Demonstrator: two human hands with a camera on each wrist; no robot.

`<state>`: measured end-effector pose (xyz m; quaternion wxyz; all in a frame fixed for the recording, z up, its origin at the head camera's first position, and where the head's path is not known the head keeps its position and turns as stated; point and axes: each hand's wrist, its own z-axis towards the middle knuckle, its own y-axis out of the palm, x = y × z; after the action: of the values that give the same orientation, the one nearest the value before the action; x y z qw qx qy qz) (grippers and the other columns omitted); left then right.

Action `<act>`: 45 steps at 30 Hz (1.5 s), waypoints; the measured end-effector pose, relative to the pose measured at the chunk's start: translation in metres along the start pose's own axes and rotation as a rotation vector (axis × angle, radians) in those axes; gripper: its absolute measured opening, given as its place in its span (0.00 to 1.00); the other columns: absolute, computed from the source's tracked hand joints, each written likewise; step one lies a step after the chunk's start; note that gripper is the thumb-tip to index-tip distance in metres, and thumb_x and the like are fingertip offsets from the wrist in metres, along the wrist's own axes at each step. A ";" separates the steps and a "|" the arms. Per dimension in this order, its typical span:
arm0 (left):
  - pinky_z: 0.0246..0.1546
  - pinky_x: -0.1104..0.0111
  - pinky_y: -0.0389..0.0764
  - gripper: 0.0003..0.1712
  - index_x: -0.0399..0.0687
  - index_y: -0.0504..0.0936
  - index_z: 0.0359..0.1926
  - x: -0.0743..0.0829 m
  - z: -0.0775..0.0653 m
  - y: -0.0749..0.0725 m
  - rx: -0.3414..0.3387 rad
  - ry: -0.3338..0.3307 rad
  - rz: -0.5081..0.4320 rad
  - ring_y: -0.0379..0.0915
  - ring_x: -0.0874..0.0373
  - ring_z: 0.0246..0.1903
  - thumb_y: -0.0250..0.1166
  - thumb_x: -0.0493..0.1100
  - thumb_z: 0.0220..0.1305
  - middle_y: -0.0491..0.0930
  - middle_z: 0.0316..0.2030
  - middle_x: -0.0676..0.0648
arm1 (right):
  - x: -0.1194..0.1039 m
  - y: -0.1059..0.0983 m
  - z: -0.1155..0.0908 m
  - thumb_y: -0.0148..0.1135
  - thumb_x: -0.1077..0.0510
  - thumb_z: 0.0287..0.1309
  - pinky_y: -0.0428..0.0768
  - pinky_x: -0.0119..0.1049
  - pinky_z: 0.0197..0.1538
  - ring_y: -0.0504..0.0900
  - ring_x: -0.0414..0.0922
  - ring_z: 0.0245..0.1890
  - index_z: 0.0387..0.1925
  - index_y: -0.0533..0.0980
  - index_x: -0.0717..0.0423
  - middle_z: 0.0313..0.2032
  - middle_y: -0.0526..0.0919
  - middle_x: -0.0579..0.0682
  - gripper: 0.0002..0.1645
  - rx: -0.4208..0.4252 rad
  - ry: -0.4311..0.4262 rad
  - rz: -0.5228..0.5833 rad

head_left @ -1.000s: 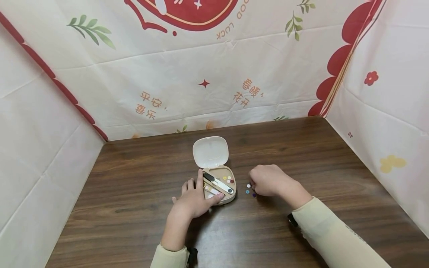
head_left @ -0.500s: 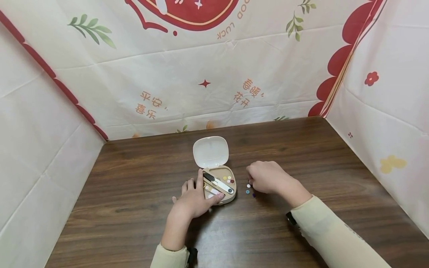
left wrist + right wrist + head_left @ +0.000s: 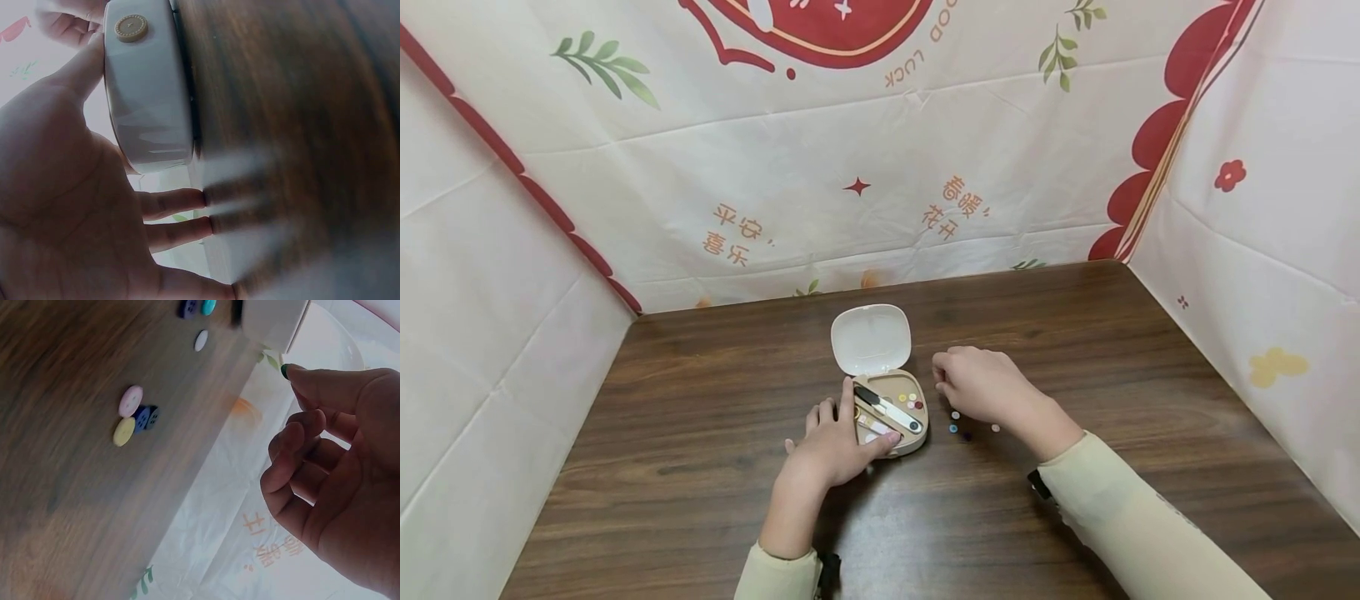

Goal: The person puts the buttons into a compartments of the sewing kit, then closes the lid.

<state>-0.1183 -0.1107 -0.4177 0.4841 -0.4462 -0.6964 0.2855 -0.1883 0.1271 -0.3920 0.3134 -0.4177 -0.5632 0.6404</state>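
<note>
My left hand (image 3: pixel 831 450) rests on the near left corner of an open pale case (image 3: pixel 914 447), thumb and forefinger straight across its edges. The left wrist view shows the case's white side wall (image 3: pixel 150 94); the other fingertips touch the table. Inside the case lie a black-and-white tool (image 3: pixel 889 410) and several small buttons (image 3: pixel 918 405). Just right of the case, my right hand (image 3: pixel 981 383) is raised above the table. Between its thumb and forefinger it pinches a green button (image 3: pixel 285 370), partly hidden by the fingertips.
Loose buttons lie right of the case: white (image 3: pixel 956 415), blue (image 3: pixel 953 428), dark (image 3: pixel 967 437). A pink button (image 3: pixel 130 401), a yellow button (image 3: pixel 124 432) and dark blue ones cluster beyond. The case's white lid (image 3: pixel 871 340) stands back; patterned cloth (image 3: pixel 820 208) surrounds the table.
My right hand has risen off the table and moved left toward the case, uncovering a pale button beneath it. My left hand and the case stay in place.
</note>
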 end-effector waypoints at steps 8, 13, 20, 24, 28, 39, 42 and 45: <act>0.67 0.18 0.55 0.67 0.60 0.36 0.88 -0.002 0.001 -0.001 -0.005 -0.007 -0.006 0.48 0.35 0.83 0.60 0.82 0.64 0.55 0.82 0.33 | -0.015 -0.004 0.008 0.69 0.53 0.69 0.75 0.43 0.31 0.77 0.42 0.29 0.31 0.78 0.41 0.32 0.77 0.43 0.09 -0.016 -0.019 0.032; 0.67 0.18 0.56 0.68 0.60 0.36 0.88 -0.001 0.001 -0.001 -0.011 -0.004 -0.002 0.49 0.35 0.83 0.60 0.82 0.64 0.56 0.82 0.33 | -0.021 -0.002 0.013 0.69 0.53 0.69 0.74 0.42 0.30 0.75 0.42 0.28 0.30 0.79 0.41 0.32 0.76 0.44 0.10 -0.021 -0.030 0.031; 0.67 0.18 0.55 0.67 0.60 0.36 0.88 -0.001 0.002 -0.001 -0.011 -0.003 0.010 0.49 0.35 0.83 0.59 0.83 0.64 0.56 0.82 0.33 | -0.026 0.003 0.022 0.68 0.54 0.69 0.75 0.43 0.31 0.76 0.42 0.29 0.30 0.79 0.40 0.33 0.77 0.44 0.10 -0.048 -0.023 0.036; 0.68 0.19 0.55 0.68 0.61 0.34 0.88 0.000 0.004 -0.001 -0.027 -0.013 0.024 0.47 0.36 0.83 0.59 0.83 0.64 0.54 0.82 0.34 | -0.027 0.006 0.025 0.67 0.55 0.69 0.74 0.42 0.32 0.76 0.42 0.30 0.29 0.78 0.40 0.33 0.77 0.44 0.11 -0.075 -0.011 0.033; 0.68 0.19 0.55 0.67 0.61 0.36 0.88 0.000 0.004 0.000 -0.023 -0.011 0.024 0.47 0.36 0.83 0.59 0.82 0.64 0.54 0.82 0.34 | -0.028 0.008 0.027 0.66 0.55 0.68 0.74 0.42 0.32 0.76 0.42 0.30 0.28 0.77 0.41 0.33 0.77 0.44 0.11 -0.085 -0.007 0.024; 0.67 0.18 0.56 0.67 0.59 0.37 0.88 0.000 0.001 -0.002 -0.006 -0.001 0.009 0.49 0.35 0.83 0.59 0.82 0.64 0.56 0.82 0.33 | -0.030 0.011 0.028 0.66 0.57 0.65 0.78 0.46 0.31 0.77 0.44 0.29 0.28 0.78 0.45 0.32 0.78 0.46 0.09 -0.033 0.014 0.002; 0.67 0.18 0.56 0.67 0.59 0.37 0.88 0.001 0.001 -0.002 -0.006 -0.001 0.008 0.49 0.35 0.83 0.59 0.82 0.64 0.56 0.81 0.33 | -0.030 0.011 0.028 0.66 0.57 0.64 0.77 0.45 0.31 0.77 0.44 0.28 0.28 0.77 0.45 0.32 0.78 0.46 0.09 -0.028 0.016 0.006; 0.66 0.18 0.56 0.67 0.59 0.37 0.88 0.001 0.000 -0.003 -0.007 0.000 0.009 0.49 0.35 0.83 0.60 0.82 0.64 0.56 0.81 0.33 | -0.031 0.010 0.027 0.66 0.57 0.64 0.77 0.45 0.31 0.77 0.44 0.28 0.27 0.77 0.44 0.32 0.78 0.45 0.09 -0.020 0.017 0.008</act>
<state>-0.1191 -0.1108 -0.4147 0.4814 -0.4509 -0.6954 0.2852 -0.1974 0.0864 -0.3958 0.3112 -0.4285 -0.5654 0.6324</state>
